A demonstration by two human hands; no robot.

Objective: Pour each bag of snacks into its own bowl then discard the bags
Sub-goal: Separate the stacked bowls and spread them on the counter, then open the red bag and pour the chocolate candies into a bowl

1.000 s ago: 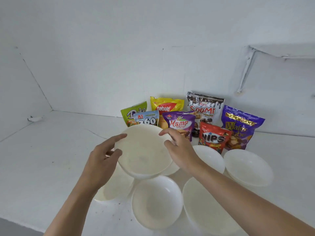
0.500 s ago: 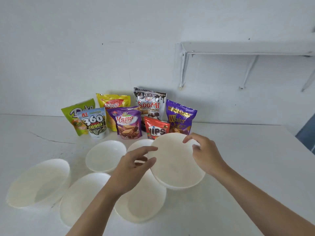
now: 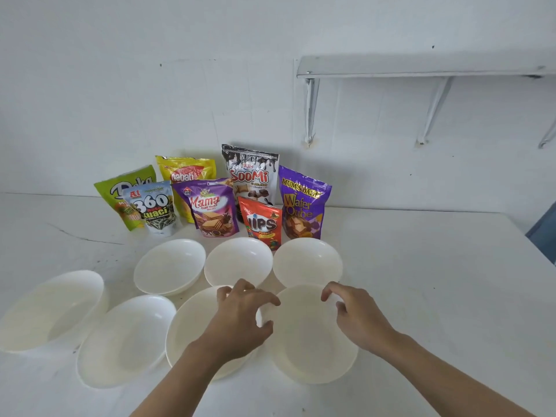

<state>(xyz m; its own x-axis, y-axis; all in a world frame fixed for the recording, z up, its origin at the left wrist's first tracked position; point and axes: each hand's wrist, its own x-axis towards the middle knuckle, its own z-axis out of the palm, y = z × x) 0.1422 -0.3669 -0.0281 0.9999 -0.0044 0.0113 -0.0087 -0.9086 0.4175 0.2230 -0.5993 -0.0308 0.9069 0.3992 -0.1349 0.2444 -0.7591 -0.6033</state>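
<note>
Seven bowls now lie spread at lower frame, the last bowl (image 3: 313,335), held aloft a second ago, set down at lower centre; left hand (image 3: 240,317) and right hand (image 3: 352,314) rest curled fingers on its rim. Seven bags (image 3: 210,206) stand unopened at centre-left, so pouring can likely begin

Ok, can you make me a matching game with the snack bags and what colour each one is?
Bags:
1. Nips bag
2. Wafer Qube bag
3. Deka bag
4. Nabati bag

Colours:
A. green
B. yellow
C. red
D. purple

Pairs: 1-C, 2-D, 3-A, 4-B
</note>
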